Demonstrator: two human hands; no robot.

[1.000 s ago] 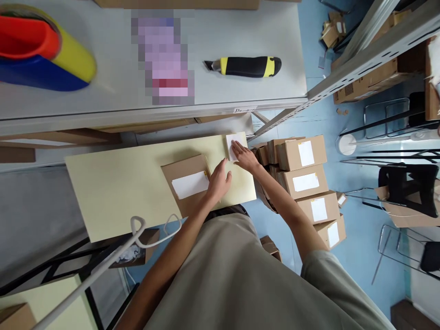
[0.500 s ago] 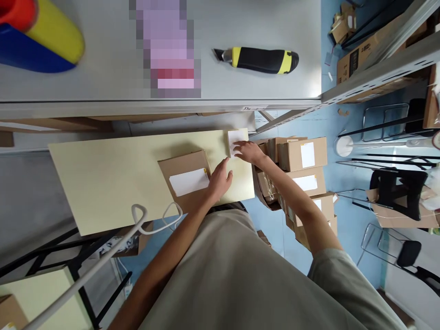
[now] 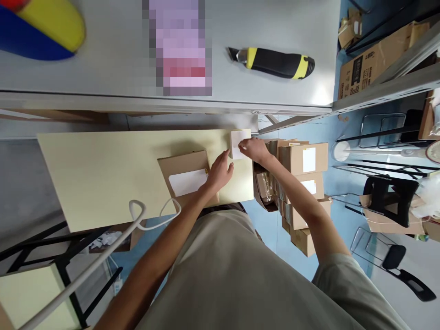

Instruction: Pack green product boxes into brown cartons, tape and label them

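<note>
1. The labelled box (image 3: 187,160) lies on the cream table (image 3: 103,174); the left forearm crosses its near right corner, hiding that part and perhaps the end of its white label (image 3: 187,182).
2. The left hand (image 3: 220,173) is at the box's right end, thumb apart from the extended forefinger; the other fingers are hard to separate, and whether the palm touches the cardboard cannot be told.
3. Just right of the box lies a white pad (image 3: 237,137), its near right part covered by the right hand (image 3: 253,149).
4. The right hand's fingers are bent and bunched at the pad; whether they pinch a sheet cannot be seen.
5. Beyond the box, on a grey shelf (image 3: 117,68), lie a cutter knife (image 3: 271,63), a pinkish item (image 3: 182,43) blurred into blocks, and a red, yellow and blue object (image 3: 57,25), cut off by the frame.
6. Right of the box, stacked cartons (image 3: 309,158) are partly hidden by the right forearm.
</note>
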